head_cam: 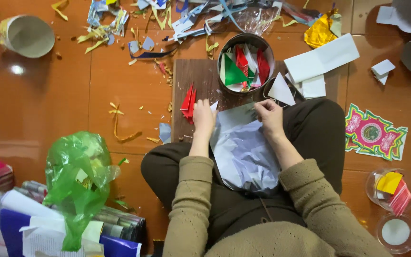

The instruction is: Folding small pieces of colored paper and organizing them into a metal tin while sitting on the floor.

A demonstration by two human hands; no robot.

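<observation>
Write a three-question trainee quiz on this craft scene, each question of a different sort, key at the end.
1. True or false: both hands, the left hand and right hand, rest on the pale paper sheet in the lap.
2. What lies just left of the left hand on the wooden board? A) folded red paper B) scissors C) a green bag
3. Fill in: the round tin holds folded pieces in red, white and ____.

Key: 1 true; 2 A; 3 green
</observation>
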